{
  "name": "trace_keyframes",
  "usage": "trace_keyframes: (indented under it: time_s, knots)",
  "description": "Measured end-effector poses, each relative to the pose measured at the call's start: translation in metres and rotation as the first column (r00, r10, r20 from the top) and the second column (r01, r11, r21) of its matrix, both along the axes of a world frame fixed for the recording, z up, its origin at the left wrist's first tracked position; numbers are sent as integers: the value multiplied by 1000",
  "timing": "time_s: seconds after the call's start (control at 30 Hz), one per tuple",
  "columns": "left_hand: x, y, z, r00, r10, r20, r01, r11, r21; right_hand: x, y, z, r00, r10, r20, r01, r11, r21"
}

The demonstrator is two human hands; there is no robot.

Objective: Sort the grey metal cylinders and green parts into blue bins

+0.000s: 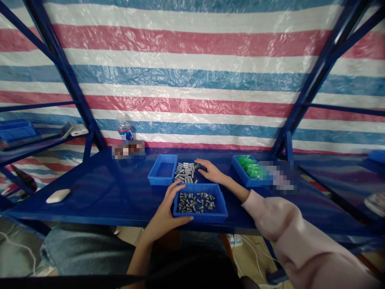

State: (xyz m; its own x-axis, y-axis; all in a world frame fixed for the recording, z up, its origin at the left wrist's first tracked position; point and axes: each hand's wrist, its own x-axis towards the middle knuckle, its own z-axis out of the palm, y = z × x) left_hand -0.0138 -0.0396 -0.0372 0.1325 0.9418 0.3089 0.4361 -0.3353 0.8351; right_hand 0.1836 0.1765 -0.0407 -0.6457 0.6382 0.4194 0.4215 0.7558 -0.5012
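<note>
My left hand (165,210) grips the left end of a blue plastic bin (200,218) at the table's front edge, fingers over the rim and thumb along the front wall. Inside lie many short bolts (192,202) with wide heads. Behind this bin, a pile of short silvery metal sleeves (185,171) rests on the table. My right hand (212,171) reaches to the pile's right side, its fingers stretched out and the thumb apart. Close to those fingertips are small dark metal pieces (197,166), too small to name. A second blue bin (162,180) stands left of the pile.
To the right sits a blue bin (237,168) with green plastic packets (249,166); a blurred patch covers its right side. A bottle (124,130) stands at the back left. A white mouse-shaped object (58,196) lies at left. Blue frame posts (64,76) flank the table (120,192).
</note>
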Motion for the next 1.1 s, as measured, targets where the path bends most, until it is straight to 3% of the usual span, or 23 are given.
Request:
trace_keyframes:
  time_s: [0.13, 0.6, 0.97, 1.1]
  knots:
    - [0, 0, -1, 1000, 0, 0, 0, 1000, 3, 0, 2, -9, 991, 65, 115, -66, 998, 2]
    - [1, 0, 0, 1000, 4, -3, -4, 1000, -7, 5, -2, -3, 999, 44, 20, -43, 999, -32]
    - [1, 0, 0, 1000, 3, -8, -3, 1000, -12, 11, 1, 6, 999, 33, -11, -35, 968, -250]
    - [0, 0, 0, 1000, 2, -5, -2, 1000, -10, 10, 2, 5, 995, 45, -89, -76, 918, -389]
